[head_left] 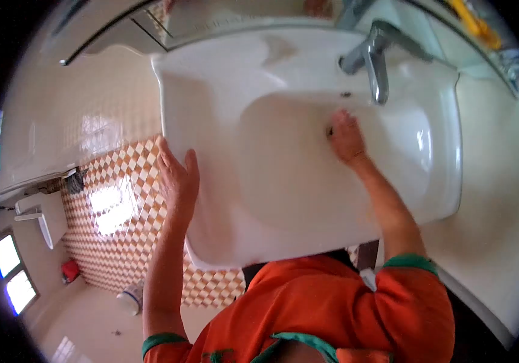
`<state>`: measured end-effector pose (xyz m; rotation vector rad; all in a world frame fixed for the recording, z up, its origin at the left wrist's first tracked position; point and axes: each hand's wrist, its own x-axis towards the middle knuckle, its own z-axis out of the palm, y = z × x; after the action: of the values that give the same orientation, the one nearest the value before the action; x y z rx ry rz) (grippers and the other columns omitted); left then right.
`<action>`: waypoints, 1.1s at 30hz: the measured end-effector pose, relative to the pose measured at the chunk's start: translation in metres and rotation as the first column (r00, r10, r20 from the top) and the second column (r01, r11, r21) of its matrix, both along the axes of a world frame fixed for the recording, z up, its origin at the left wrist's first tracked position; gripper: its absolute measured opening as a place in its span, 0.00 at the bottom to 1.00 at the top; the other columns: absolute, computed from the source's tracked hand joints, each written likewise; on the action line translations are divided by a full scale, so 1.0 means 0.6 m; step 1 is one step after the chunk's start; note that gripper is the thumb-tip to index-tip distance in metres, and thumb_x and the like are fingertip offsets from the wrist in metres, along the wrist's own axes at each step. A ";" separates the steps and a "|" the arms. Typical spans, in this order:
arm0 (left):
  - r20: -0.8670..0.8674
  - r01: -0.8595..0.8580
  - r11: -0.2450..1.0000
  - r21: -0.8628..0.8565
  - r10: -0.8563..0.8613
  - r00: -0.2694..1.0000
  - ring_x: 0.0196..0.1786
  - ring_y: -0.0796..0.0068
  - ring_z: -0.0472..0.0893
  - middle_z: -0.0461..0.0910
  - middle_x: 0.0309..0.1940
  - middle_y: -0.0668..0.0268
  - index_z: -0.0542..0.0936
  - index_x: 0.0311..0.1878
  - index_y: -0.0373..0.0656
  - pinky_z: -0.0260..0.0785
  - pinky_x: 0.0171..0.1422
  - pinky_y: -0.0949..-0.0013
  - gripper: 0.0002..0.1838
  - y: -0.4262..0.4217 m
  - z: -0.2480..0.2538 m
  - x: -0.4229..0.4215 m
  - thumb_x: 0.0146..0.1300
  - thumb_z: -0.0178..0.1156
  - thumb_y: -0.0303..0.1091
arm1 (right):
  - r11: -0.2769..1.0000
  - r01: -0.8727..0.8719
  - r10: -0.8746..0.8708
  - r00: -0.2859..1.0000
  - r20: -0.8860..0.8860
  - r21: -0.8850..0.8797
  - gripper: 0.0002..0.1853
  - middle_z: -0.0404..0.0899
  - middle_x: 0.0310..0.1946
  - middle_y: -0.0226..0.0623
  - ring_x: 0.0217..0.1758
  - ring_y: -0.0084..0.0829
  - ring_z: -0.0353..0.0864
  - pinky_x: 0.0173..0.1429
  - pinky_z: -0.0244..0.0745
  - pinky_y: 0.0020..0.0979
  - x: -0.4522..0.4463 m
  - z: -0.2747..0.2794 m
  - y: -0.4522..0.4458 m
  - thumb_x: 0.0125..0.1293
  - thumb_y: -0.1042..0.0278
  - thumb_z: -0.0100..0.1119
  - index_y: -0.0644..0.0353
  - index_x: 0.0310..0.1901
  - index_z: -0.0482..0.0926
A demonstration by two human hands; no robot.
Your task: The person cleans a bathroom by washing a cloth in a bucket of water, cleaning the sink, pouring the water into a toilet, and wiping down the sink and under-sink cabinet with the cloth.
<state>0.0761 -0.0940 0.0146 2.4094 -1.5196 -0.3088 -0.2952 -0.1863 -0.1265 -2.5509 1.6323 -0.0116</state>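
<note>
Indoors, a white washbasin fills the space directly in front of a person in an orange shirt with green trim. Its glazed surface is smooth and glossy, carrying a bright streak of light on the right wall; a broad, shallow bowl with rounded corners is sunk inside a wide, gently curved rim. The left hand rests at the basin's left edge, thumb spread well away from the fingers. The right hand is down inside the bowl, beside the dark drain hole; its fingers are blurred, and whether they hold anything cannot be told. A polished metal tap rises at the back, its stubby spout angled over the bowl near a small overflow opening. At left stretches a floor of brown and cream diamond checks, shiny with glare.
</note>
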 end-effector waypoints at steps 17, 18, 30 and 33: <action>0.096 -0.084 0.995 0.051 0.079 0.992 0.52 0.50 0.70 0.62 0.55 0.47 0.51 0.62 0.39 0.66 0.52 0.53 0.32 -0.008 -0.026 0.008 0.60 0.46 0.46 | 0.907 -0.091 -0.222 0.728 0.649 0.412 0.33 0.39 0.63 0.64 0.67 0.58 0.38 0.69 0.34 0.47 0.352 0.107 0.186 0.63 0.59 0.39 0.76 0.61 0.44; 0.144 -0.074 0.996 0.041 0.067 0.987 0.53 0.52 0.69 0.62 0.55 0.48 0.51 0.63 0.39 0.64 0.54 0.54 0.32 -0.008 -0.018 0.005 0.60 0.46 0.47 | 0.911 -0.199 -0.096 0.748 0.656 0.360 0.34 0.41 0.61 0.66 0.66 0.58 0.41 0.68 0.39 0.48 0.334 0.100 0.220 0.62 0.59 0.43 0.77 0.60 0.45; 0.207 0.762 0.638 0.114 -0.765 0.610 0.67 0.51 0.48 0.52 0.62 0.53 0.61 0.60 0.40 0.39 0.68 0.50 0.31 0.056 -0.081 -0.126 0.53 0.56 0.38 | 0.883 0.037 0.062 0.979 -0.196 0.468 0.33 0.38 0.66 0.51 0.71 0.42 0.33 0.70 0.29 0.41 -0.208 0.052 0.133 0.62 0.55 0.39 0.68 0.63 0.46; -0.147 0.818 0.524 0.237 -0.813 0.563 0.67 0.49 0.47 0.51 0.64 0.51 0.62 0.59 0.38 0.39 0.68 0.52 0.28 0.018 -0.112 -0.254 0.56 0.53 0.40 | 0.939 0.126 -0.198 0.958 0.205 0.319 0.32 0.49 0.63 0.54 0.68 0.47 0.43 0.71 0.33 0.40 -0.069 -0.059 0.092 0.53 0.64 0.46 0.70 0.59 0.56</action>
<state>-0.0763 -0.0830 -0.0523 1.6142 -2.6843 -0.7713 -0.3367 -0.1309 -0.1617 -2.0953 1.6075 -0.0684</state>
